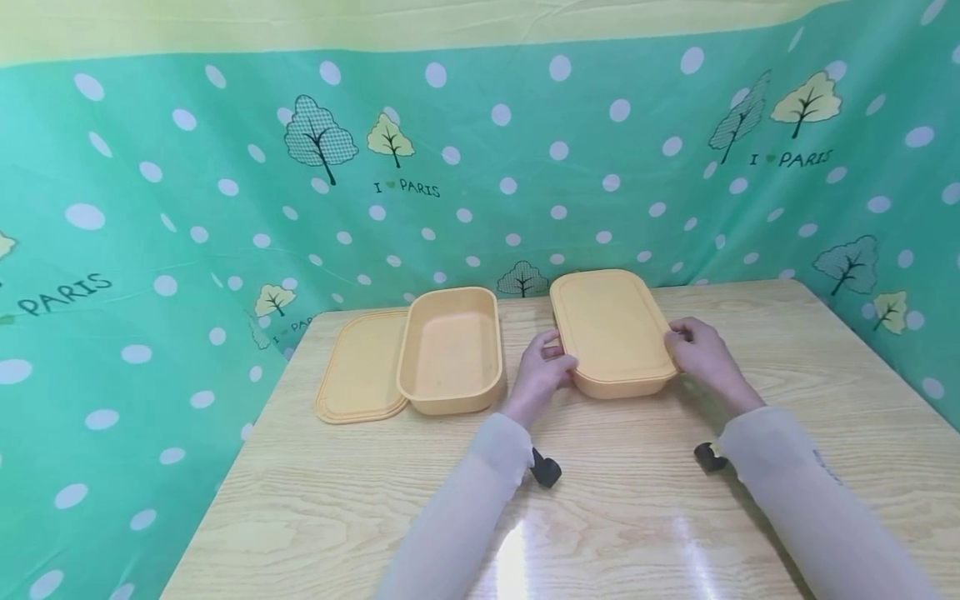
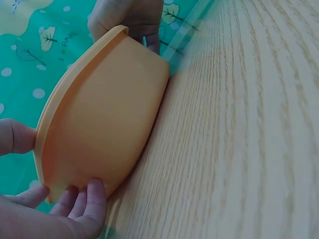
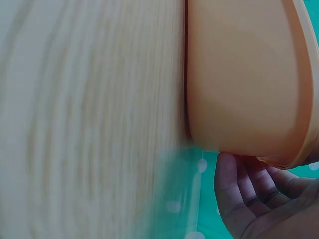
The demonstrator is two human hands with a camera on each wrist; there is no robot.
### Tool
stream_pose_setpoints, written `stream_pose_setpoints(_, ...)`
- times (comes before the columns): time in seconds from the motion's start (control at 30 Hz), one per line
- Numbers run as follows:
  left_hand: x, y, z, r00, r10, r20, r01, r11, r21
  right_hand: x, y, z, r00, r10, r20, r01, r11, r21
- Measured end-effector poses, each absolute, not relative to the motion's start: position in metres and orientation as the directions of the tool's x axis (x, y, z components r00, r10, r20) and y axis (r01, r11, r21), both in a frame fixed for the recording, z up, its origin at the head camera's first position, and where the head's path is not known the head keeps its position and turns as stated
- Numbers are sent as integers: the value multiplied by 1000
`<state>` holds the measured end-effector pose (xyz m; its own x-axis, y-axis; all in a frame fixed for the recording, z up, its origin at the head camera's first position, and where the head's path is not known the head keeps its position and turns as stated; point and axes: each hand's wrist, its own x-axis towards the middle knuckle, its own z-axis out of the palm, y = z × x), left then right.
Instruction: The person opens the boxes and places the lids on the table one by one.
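A pale orange rectangular food container (image 1: 621,388) with its matching lid (image 1: 611,323) on top stands at the back right of the table. My left hand (image 1: 540,368) grips its left side. In the left wrist view, that thumb is at the lid's rim, while the fingers (image 2: 94,199) reach under the rim against the wall. On the opposite side my right hand (image 1: 705,354) holds the container, its fingers (image 3: 228,174) against the wall beneath the rim in the right wrist view. The container's base is at the tabletop.
A second orange container (image 1: 453,350), uncovered and empty, is left of my left hand. Beside it a loose lid (image 1: 363,367) lies flat, partly behind its wall. The wooden table (image 1: 360,500) backs onto a green dotted curtain (image 1: 480,183). Dark wrist-camera pieces (image 1: 547,471) hang below the sleeves.
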<state>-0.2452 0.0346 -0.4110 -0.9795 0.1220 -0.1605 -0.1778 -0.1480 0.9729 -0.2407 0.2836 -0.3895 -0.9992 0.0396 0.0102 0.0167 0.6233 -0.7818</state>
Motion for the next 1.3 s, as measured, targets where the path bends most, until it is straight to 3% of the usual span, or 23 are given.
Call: stream_pose_setpoints(1.3, -243, 36, -409, -989, 29, -146, -148, -82, 986, -241, 276, -389, -999, 47, -26, 49, 592, -804)
